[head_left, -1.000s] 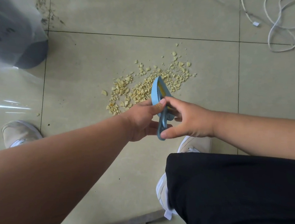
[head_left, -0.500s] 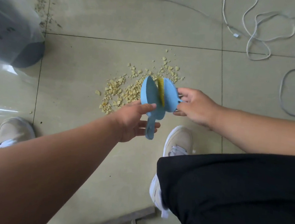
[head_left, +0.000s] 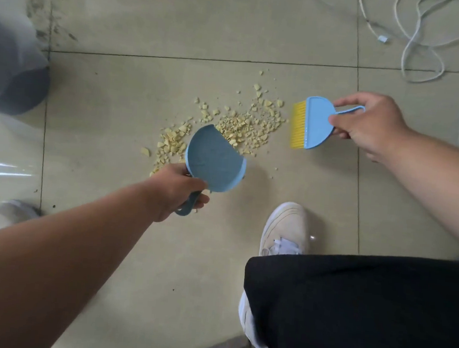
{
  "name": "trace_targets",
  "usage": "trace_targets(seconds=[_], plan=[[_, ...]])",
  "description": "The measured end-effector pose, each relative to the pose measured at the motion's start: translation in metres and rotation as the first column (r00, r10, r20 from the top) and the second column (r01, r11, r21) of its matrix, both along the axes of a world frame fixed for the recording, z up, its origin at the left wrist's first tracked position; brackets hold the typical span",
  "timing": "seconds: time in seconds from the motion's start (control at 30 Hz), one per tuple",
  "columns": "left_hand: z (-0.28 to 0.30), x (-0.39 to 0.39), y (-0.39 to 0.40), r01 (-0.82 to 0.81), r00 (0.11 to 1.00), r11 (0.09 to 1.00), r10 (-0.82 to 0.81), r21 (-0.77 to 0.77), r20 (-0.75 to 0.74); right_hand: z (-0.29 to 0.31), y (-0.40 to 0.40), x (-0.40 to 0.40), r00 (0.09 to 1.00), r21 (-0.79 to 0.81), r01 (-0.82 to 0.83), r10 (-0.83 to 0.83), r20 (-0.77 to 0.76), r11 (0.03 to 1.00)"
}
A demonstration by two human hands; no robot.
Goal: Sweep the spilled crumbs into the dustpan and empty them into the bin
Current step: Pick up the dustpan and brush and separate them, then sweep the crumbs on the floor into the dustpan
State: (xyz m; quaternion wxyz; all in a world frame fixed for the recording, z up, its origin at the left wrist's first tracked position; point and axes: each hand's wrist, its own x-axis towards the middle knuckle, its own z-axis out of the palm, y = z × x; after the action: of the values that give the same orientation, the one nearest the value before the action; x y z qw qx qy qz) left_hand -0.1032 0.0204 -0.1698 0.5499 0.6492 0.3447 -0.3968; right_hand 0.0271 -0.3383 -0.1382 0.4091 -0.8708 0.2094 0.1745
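Yellow crumbs [head_left: 243, 127] lie scattered on the beige tiled floor in the middle of the view. My left hand [head_left: 176, 190] grips the handle of a small blue dustpan [head_left: 214, 163], held over the near edge of the crumbs with its mouth toward them. My right hand [head_left: 369, 124] holds a blue hand brush [head_left: 316, 123] by its loop handle, to the right of the crumbs, its yellow bristles pointing left at the pile. The bin [head_left: 15, 55], dark with a clear plastic liner, stands at the far left.
White cables [head_left: 414, 43] curl on the floor at the top right. My two pale shoes [head_left: 285, 230] stand near the crumbs, one at the left edge. My black-clad leg fills the lower right. Dirt marks a tile joint [head_left: 42, 21] at top left.
The brush and dustpan, nested together in both hands, have come apart. My right hand carried the brush to the right; my left hand kept the dustpan and turned it flat.
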Motion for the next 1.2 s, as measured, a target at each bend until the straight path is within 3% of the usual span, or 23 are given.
trace_targets(seconds=[0.4,0.57,0.77,0.87,1.0,1.2], plan=[[-0.018,0.046,-0.007,0.17,0.985,0.98,-0.171,0.101,-0.002,-0.015,-0.014,0.018,0.956,-0.311,-0.199,0.254,0.149,0.929],[-0.022,0.049,0.001,0.206,0.978,0.976,-0.207,0.07,0.003,-0.018,-0.023,0.029,0.951,-0.322,-0.161,0.234,0.203,0.933],[-0.018,0.046,0.007,0.137,0.99,0.991,-0.136,0.01,-0.024,-0.022,-0.037,0.037,0.964,-0.352,-0.071,0.155,0.217,0.933],[-0.014,0.044,0.007,0.102,0.994,0.995,-0.102,0.013,-0.04,-0.03,-0.04,0.032,0.983,-0.32,-0.042,0.097,0.158,0.946],[-0.008,0.042,0.013,0.128,0.991,0.99,-0.125,0.059,-0.049,-0.041,-0.035,0.021,0.996,-0.163,0.061,-0.049,0.079,0.985],[0.003,0.027,0.058,0.202,0.978,0.961,-0.187,0.189,-0.097,-0.047,-0.009,0.017,0.999,-0.115,0.01,-0.004,0.047,0.993]])
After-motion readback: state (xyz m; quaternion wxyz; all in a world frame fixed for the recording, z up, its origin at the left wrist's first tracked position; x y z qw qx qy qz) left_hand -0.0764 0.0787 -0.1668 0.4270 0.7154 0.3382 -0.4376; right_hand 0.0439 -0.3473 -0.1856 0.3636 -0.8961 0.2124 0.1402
